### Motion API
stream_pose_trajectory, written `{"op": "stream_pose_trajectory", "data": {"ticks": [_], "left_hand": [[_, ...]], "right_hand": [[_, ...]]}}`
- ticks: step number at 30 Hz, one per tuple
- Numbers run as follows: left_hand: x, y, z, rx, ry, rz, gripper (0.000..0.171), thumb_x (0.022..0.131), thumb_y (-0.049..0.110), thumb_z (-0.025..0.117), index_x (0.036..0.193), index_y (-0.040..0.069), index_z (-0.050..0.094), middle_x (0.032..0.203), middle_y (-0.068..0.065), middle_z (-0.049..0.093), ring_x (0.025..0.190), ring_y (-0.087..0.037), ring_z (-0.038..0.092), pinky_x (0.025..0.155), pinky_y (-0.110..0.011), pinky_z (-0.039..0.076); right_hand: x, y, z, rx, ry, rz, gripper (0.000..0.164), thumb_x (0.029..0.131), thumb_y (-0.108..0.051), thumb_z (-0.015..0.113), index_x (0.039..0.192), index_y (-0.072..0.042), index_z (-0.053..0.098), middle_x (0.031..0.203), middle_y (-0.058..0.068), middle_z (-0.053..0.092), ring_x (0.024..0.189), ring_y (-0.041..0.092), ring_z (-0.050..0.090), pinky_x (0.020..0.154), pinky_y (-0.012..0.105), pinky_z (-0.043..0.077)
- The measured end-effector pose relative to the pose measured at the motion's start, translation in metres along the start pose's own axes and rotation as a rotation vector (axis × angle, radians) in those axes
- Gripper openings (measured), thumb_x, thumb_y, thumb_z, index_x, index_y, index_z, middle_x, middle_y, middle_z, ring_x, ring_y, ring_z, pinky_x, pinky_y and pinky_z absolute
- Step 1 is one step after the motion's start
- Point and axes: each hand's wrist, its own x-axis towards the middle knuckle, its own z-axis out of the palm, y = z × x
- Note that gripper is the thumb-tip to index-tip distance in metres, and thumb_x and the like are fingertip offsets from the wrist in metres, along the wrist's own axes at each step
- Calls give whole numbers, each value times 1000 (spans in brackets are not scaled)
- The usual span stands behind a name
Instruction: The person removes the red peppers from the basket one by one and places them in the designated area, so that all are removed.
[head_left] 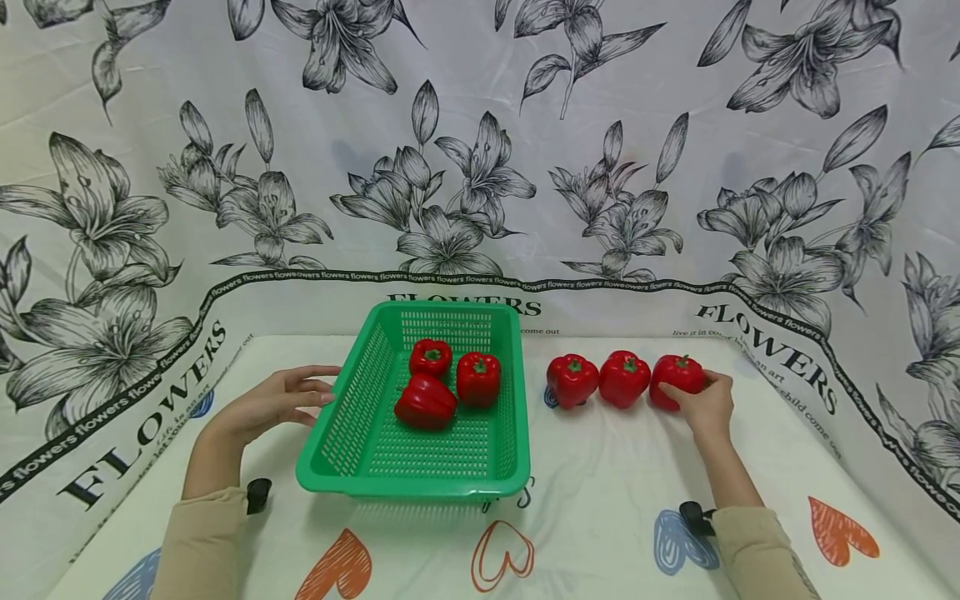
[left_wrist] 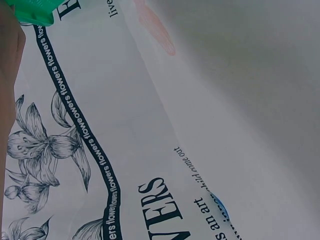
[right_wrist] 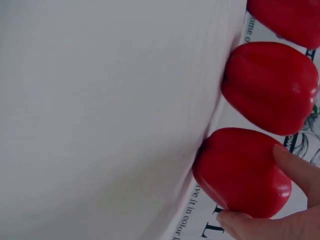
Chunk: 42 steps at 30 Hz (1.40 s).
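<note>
My right hand (head_left: 708, 407) holds the rightmost red bell pepper (head_left: 678, 375), thumb on one side and fingers on the other. In the right wrist view that bell pepper (right_wrist: 240, 172) sits between thumb and fingertips. Beside it on the cloth stand two more red bell peppers, a middle one (head_left: 624, 379) and a left one (head_left: 572, 381). My left hand (head_left: 273, 402) is at the left side of a green plastic basket (head_left: 412, 486), fingers loosely extended by its rim; whether they touch it I cannot tell. Three red bell peppers (head_left: 425, 402) lie inside the basket, one on its side.
A white cloth (head_left: 600, 517) printed with hearts and lettering covers the table. Behind it hangs a white curtain (head_left: 465, 100) with black flower drawings. Each wrist wears a small black device, such as the one on the left wrist (head_left: 258, 495).
</note>
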Motion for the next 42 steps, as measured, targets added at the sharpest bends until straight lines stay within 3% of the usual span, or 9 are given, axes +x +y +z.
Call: {"op": "stream_pose_trajectory", "data": {"ticks": [12, 20, 28, 37, 42], "left_hand": [[1, -2, -1, -11, -4, 5, 62, 97, 14, 59, 150, 1, 30, 114, 1, 64, 99, -11, 66, 79, -39, 59], [0, -4, -1, -13, -7, 7, 61, 98, 12, 58, 150, 1, 30, 113, 2, 65, 99, -11, 66, 79, -38, 59], [0, -1, -1, -17, -7, 12, 62, 98, 13, 58, 151, 1, 29, 113, -1, 64, 99, -12, 66, 79, -40, 59], [2, 0, -2, -6, -16, 5, 62, 98, 14, 57, 151, 1, 28, 114, 0, 64, 100, -11, 66, 80, -39, 59], [1, 0, -1, 9, -7, -7, 63, 98, 16, 58, 151, 2, 28, 116, -1, 63, 100, -10, 66, 79, -38, 59]], "right_hand": [[-15, -7, -10, 8, -67, 12, 87, 92, -27, 67, 151, 7, 13, 157, 30, 20, 147, 42, 23, 117, 50, 30], [-23, -14, -12, 24, -49, 2, 86, 93, -32, 65, 152, 5, 15, 159, 28, 19, 148, 40, 22, 115, 49, 31], [-31, -23, -13, 45, -10, -63, 80, 94, -30, 63, 154, 0, 19, 161, 20, 21, 150, 35, 22, 118, 47, 28], [-44, -43, -4, 93, -10, -79, 78, 95, -30, 63, 156, -8, 20, 162, 12, 22, 151, 29, 20, 118, 45, 30], [-51, -54, 6, 122, -30, -128, 78, 94, -27, 65, 155, -8, 21, 162, 12, 25, 151, 29, 21, 118, 44, 29]]}}
